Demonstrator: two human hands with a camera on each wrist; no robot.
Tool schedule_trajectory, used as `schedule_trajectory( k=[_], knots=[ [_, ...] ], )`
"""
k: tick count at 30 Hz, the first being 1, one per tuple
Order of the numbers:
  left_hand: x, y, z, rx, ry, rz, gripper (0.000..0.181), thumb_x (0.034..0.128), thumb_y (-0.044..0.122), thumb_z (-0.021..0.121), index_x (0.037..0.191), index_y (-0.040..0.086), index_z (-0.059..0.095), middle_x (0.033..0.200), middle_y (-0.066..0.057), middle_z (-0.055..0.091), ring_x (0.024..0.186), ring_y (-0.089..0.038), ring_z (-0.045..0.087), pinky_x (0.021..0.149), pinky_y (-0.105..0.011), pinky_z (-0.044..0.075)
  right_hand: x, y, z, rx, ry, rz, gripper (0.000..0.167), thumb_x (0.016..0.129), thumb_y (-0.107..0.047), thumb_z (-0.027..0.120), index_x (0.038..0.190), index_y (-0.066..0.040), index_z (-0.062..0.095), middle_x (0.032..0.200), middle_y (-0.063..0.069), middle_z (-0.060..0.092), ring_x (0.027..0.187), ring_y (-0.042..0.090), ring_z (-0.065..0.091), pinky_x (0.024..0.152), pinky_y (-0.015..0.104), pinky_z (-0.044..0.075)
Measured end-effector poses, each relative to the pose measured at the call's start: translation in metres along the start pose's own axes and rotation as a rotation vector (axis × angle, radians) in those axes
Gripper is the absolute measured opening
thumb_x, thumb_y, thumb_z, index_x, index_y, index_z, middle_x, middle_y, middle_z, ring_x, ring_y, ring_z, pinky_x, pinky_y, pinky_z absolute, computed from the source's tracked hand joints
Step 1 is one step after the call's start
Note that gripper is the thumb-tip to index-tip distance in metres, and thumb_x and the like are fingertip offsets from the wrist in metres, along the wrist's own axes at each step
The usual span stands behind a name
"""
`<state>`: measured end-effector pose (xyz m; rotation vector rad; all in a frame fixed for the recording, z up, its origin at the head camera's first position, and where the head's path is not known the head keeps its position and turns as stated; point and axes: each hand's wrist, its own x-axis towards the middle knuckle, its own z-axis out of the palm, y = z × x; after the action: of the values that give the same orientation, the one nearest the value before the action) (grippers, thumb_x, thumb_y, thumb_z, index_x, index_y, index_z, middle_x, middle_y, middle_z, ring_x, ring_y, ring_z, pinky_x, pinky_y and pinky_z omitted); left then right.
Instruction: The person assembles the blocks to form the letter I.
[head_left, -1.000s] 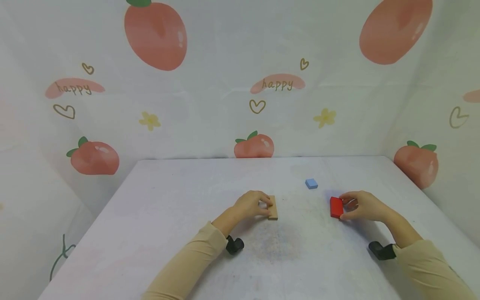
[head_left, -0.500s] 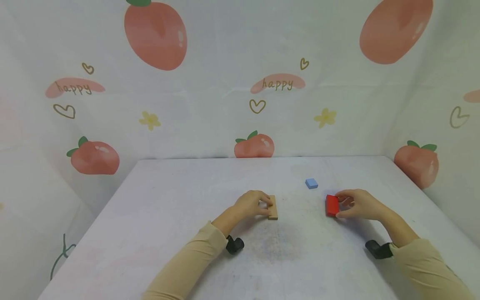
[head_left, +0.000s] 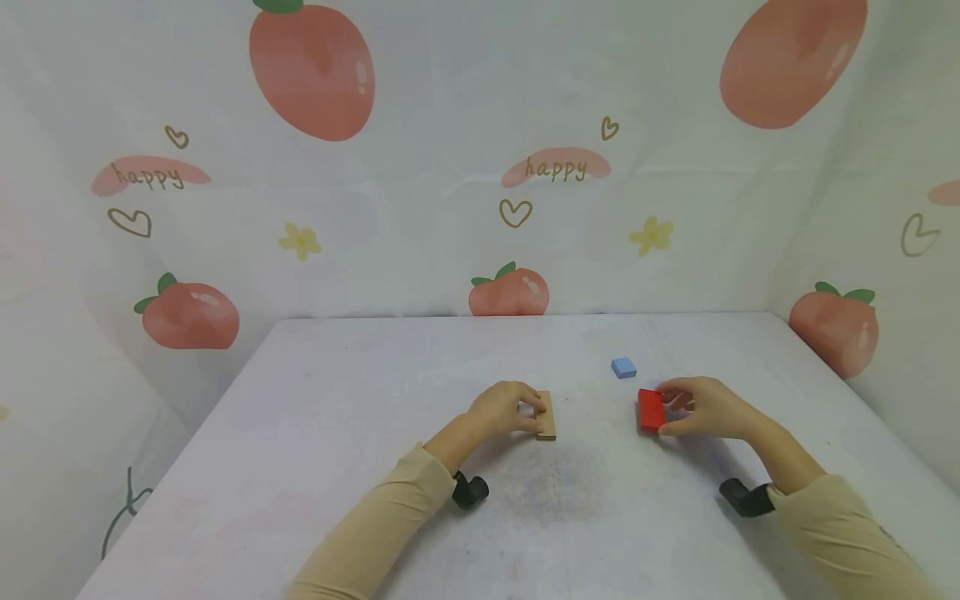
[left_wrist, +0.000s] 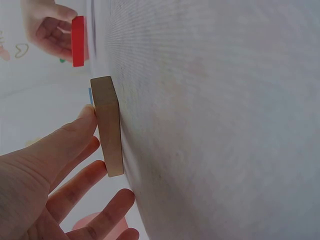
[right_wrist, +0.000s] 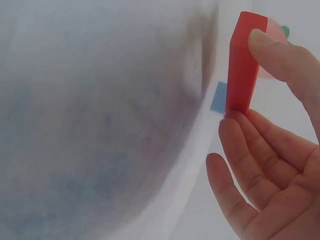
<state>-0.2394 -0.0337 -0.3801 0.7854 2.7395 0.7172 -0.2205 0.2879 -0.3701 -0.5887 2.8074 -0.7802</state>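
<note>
A flat tan wooden block (head_left: 550, 421) lies on the table, its long side running away from me. My left hand (head_left: 498, 410) holds it by its two ends, thumb (left_wrist: 75, 137) at the near end and fingertips at the far end. To the right, my right hand (head_left: 711, 408) pinches a red block (head_left: 650, 412) between thumb and fingers. In the right wrist view the red block (right_wrist: 244, 65) seems raised a little off the table. Behind both hands, a small blue block (head_left: 623, 367) lies on the table, untouched.
A white-covered table (head_left: 390, 358) spreads out under both hands. A white curtain (head_left: 420, 250) with printed peaches stands along its back and sides. Black wrist cameras (head_left: 470, 492) sit at both cuffs. A green cord (head_left: 120, 517) hangs at the left.
My right hand has moved left with the red block, narrowing the gap to the wooden block. My left hand, the wooden block and the blue block have stayed in place.
</note>
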Motion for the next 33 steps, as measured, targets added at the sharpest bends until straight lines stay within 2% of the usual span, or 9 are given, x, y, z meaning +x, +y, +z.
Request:
schedule_trajectory(
  k=[14,29,33],
  knots=[
    [0.001,0.001,0.001,0.017,0.002,-0.02,0.033,0.0783,0.024,0.075,0.109,0.013,0.071,0.125,-0.004,0.063,0.123,-0.022,0.053,0.105,-0.038,0.04,0.008,-0.016,0.002,-0.001,0.002,-0.05,0.057,0.072,-0.023,0.078,0.116,0.006,0.058,0.105,0.017,0.065,0.089,0.022,0.062,0.081,0.045,0.054],
    [0.002,-0.001,0.003,0.028,-0.005,-0.029,0.034,0.0791,0.025,0.074,0.111,0.014,0.071,0.125,-0.002,0.063,0.124,-0.021,0.053,0.105,-0.036,0.04,0.014,-0.029,0.006,-0.007,0.004,-0.124,0.055,0.07,-0.022,0.079,0.113,0.007,0.059,0.104,0.015,0.065,0.087,0.021,0.062,0.08,0.042,0.055],
    [0.002,0.0,0.003,0.029,-0.004,-0.024,0.033,0.0791,0.024,0.074,0.111,0.014,0.071,0.125,-0.002,0.063,0.123,-0.021,0.053,0.105,-0.036,0.041,0.016,-0.029,0.009,-0.026,0.004,-0.138,0.055,0.07,-0.023,0.079,0.113,0.006,0.06,0.102,0.013,0.066,0.086,0.02,0.063,0.078,0.037,0.055]
  ],
)
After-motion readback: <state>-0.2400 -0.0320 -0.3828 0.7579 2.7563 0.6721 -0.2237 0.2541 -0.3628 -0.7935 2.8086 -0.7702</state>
